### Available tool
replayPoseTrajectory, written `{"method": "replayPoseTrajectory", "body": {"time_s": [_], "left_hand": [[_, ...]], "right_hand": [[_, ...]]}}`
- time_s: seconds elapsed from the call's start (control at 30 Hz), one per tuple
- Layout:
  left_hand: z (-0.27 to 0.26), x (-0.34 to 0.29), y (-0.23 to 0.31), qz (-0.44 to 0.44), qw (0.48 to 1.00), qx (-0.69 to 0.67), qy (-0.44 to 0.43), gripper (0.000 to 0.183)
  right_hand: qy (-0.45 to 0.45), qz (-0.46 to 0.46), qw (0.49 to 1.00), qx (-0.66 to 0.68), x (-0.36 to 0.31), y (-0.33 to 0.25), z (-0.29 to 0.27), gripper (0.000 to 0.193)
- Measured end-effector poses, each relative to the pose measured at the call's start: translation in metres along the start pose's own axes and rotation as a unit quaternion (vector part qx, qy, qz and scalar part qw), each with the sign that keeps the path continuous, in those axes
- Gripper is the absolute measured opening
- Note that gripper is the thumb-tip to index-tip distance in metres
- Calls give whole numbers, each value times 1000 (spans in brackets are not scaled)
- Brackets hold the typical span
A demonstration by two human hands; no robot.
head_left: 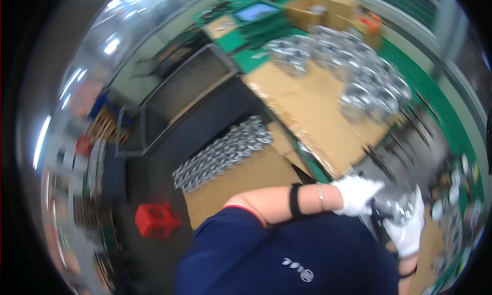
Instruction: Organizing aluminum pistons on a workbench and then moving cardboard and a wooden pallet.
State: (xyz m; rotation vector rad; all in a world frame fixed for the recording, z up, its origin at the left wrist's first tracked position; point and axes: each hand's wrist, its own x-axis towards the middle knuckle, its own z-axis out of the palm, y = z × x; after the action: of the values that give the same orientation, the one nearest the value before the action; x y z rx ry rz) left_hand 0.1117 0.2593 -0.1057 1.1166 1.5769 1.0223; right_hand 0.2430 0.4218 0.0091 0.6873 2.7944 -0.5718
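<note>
A shiny silver, rounded metal part (395, 204) is held between my two hands at the lower right, in front of my body. My left hand (355, 195), in a white glove, grips its left side with the fingers at its edge. The white-gloved right hand (408, 232) wraps around the right and lower side of the same part. Motion blur hides the part's finer shape and the exact finger places. Just beyond my hands is a grey fixture (405, 149) with dark rods.
Many similar silver parts (353, 64) stand on a cardboard-covered bench (307, 110). More metal pieces (225, 151) lie in rows on a lower cardboard surface (246, 179) to the left. Cardboard boxes (335, 10) and a green crate (261, 26) stand behind. A red stool (154, 220) is on the floor.
</note>
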Motion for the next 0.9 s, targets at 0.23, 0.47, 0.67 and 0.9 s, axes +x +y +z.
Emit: {"method": "replayPoseTrajectory", "body": {"time_s": [0.23,0.47,0.67,0.9], "left_hand": [[-80,-102,-44,-75,916,169,356,83],[-95,-158,-85,-46,739,439,510,63],[-121,-159,-78,-53,716,457,525,67],[-156,-144,-83,-12,723,422,547,65]], "right_hand": [[6,-355,933,60,142,-140,97,85],[-20,-528,816,235,173,-188,137,92],[-441,-116,811,368,183,-170,148,81],[-452,-104,740,487,195,-172,170,90]]}}
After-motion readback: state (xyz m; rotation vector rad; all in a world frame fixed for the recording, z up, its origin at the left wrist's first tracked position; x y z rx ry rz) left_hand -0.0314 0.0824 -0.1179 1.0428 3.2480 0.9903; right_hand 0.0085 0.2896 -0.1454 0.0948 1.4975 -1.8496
